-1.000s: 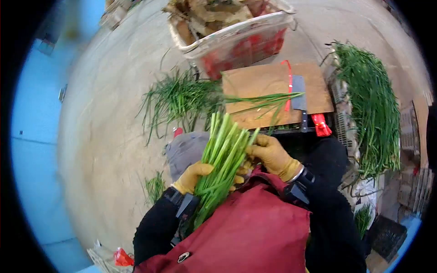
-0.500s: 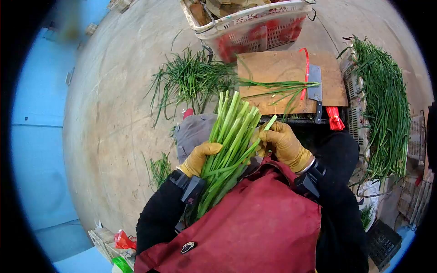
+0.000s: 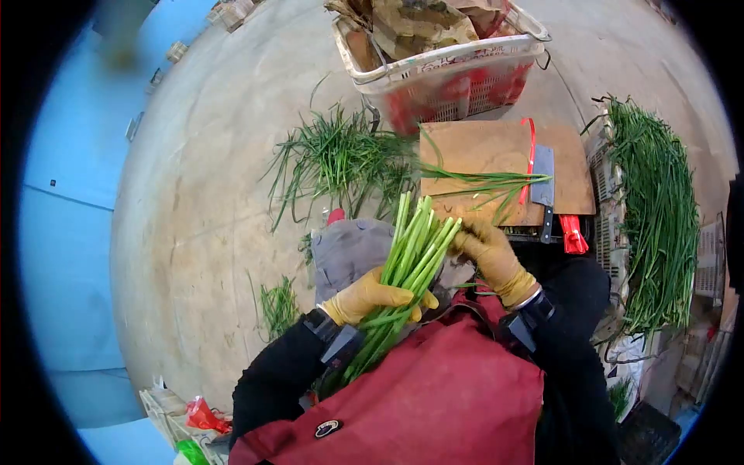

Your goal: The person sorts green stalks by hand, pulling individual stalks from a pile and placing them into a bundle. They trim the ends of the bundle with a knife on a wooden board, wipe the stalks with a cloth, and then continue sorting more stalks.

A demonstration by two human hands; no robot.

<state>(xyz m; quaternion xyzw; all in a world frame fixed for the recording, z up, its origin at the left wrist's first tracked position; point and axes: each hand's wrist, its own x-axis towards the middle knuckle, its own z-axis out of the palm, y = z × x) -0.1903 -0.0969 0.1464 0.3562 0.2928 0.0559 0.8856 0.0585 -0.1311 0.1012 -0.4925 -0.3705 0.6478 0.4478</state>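
Observation:
My left hand [image 3: 372,297], in a yellow glove, is wrapped round a bunch of green stalks [image 3: 415,248] that look like garlic chives. Their pale cut ends point up and away from me, while the lower part lies against my red apron [image 3: 442,387]. Beside the upper ends, on the right, is my right hand [image 3: 490,260], also gloved in yellow. Its fingers are curled in near the stalks, and what they pinch, if anything, is hidden.
Ahead is a brown board [image 3: 473,147] with a cleaver [image 3: 544,186], a red strip [image 3: 530,155] and loose green leaves. A heap of leaves [image 3: 333,159] lies on the floor. Right of me, a crate holds long greens [image 3: 651,225]. A red-and-white basket [image 3: 457,85] stands behind the board.
My left hand has shifted right, with its fingers now closed across the front of the bunch. The stalk ends are gathered tighter. My right hand no longer shows the separate stalk it held.

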